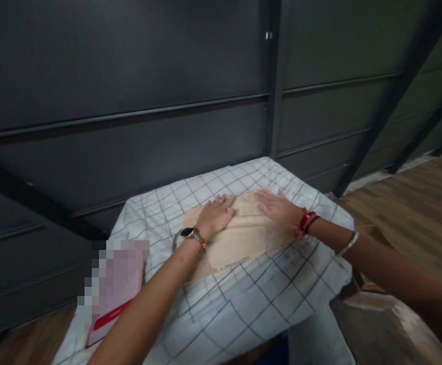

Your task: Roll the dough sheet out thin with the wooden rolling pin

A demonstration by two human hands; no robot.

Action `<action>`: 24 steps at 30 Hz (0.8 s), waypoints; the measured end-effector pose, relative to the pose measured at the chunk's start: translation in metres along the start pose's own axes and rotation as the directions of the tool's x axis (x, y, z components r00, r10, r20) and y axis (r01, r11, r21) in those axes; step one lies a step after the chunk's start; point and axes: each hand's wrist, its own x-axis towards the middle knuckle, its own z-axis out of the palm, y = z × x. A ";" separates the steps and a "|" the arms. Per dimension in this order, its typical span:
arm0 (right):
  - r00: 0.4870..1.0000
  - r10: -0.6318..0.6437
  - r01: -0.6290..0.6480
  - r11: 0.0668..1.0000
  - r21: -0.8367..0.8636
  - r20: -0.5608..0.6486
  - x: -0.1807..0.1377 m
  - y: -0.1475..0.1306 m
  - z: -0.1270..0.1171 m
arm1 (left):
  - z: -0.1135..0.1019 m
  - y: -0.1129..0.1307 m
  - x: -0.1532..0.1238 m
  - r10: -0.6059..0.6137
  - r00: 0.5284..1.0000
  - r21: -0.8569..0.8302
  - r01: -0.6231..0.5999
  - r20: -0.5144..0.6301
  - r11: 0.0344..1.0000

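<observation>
A flat beige piece of fabric (239, 243) lies on the checked white tablecloth (243, 299), with a crease running across its middle. My left hand (215, 217) rests palm down on its left part, fingers stretched out. On the upper right part, my right hand (277, 207) also lies flat with its fingers extended, slightly blurred. Neither hand grasps anything. A round silvery item (175, 239) shows partly behind my left wrist; what it is I cannot tell.
A pink packet with a red stripe (116, 289), partly pixelated, lies at the table's left edge. Dark metal panels (167, 126) stand directly behind the table. A brown bag or box (373, 235) is on the wooden floor (414, 190) at the right.
</observation>
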 end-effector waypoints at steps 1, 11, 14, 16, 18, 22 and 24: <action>0.999 -0.028 0.029 1.000 0.004 -0.015 -0.002 -0.002 0.001 | 0.001 0.000 -0.003 0.009 1.000 0.011 -0.009 -0.008 1.000; 0.996 0.069 -0.072 0.997 -0.039 -0.063 0.007 -0.005 0.001 | 0.000 0.009 -0.003 -0.086 0.996 0.002 0.087 -0.028 0.996; 0.993 -0.020 0.016 0.999 -0.038 -0.120 -0.015 -0.021 0.004 | 0.004 0.020 -0.032 -0.058 0.994 0.043 0.062 -0.090 0.997; 0.983 -0.050 0.038 0.996 -0.075 -0.176 -0.030 -0.031 0.007 | 0.008 0.028 -0.051 -0.068 0.988 0.072 0.079 -0.138 0.994; 0.974 -0.083 0.057 0.990 -0.126 -0.212 -0.038 -0.037 0.008 | 0.011 0.034 -0.067 -0.089 0.983 0.088 0.104 -0.163 0.991; 0.976 -0.131 0.101 0.980 -0.170 -0.177 -0.036 -0.040 0.001 | 0.015 0.034 -0.088 -0.078 0.980 0.119 0.101 -0.180 0.988; 0.976 -0.151 0.121 0.975 -0.185 -0.158 -0.029 -0.038 -0.006 | 0.015 0.028 -0.094 -0.079 0.979 0.136 0.105 -0.188 0.985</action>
